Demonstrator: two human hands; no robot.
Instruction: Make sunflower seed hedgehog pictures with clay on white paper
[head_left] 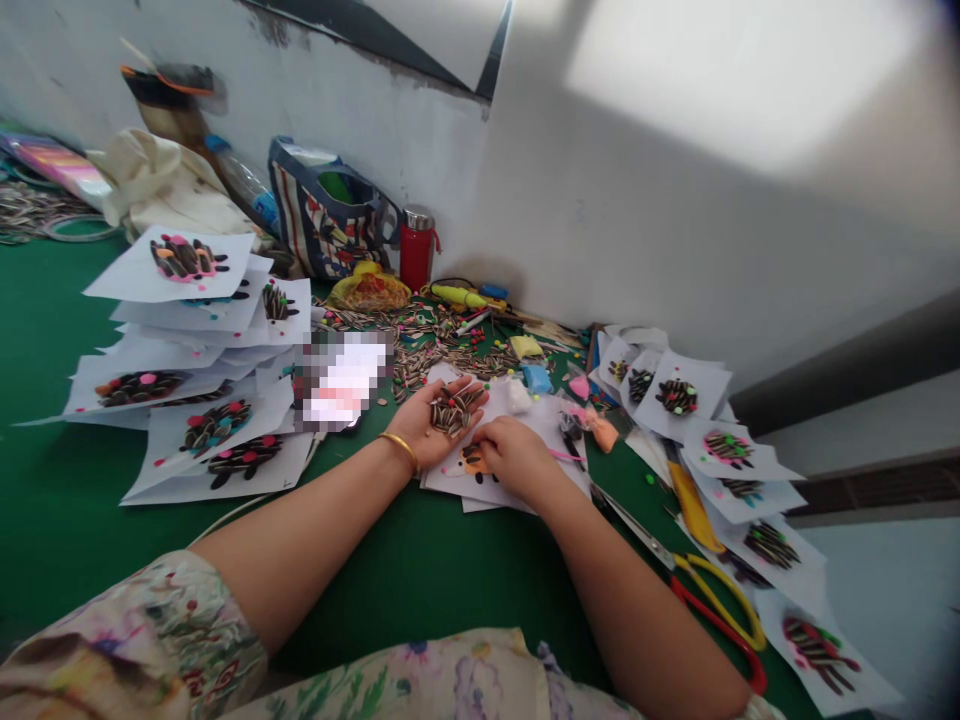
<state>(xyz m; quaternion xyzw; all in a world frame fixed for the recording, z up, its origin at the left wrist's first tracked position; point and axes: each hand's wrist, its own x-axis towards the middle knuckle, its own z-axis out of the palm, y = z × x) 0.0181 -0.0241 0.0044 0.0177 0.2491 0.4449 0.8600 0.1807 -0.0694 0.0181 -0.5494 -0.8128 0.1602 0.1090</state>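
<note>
My left hand (pixel 420 423) is palm up and cupped around a small heap of striped sunflower seeds (pixel 454 408). Just to its right, my right hand (pixel 523 462) is closed in a pinch over a white paper sheet (pixel 450 483). Its fingertips touch or nearly touch a flat orange clay shape (pixel 473 461) with dark seeds along its lower side. Whatever the pinch holds is hidden by the fingers. The sheet lies on others on the green table, partly under both hands.
Paper sheets with seed-and-clay pictures pile up at left (pixel 180 340) and right (pixel 750 462). Scissors (pixel 675 560) and a yellow-handled cutter (pixel 694 500) lie right. Behind are loose seeds (pixel 420 355), clay lumps (pixel 537 378), a phone (pixel 345 385), a red flask (pixel 417 250) and a striped bag (pixel 322 215).
</note>
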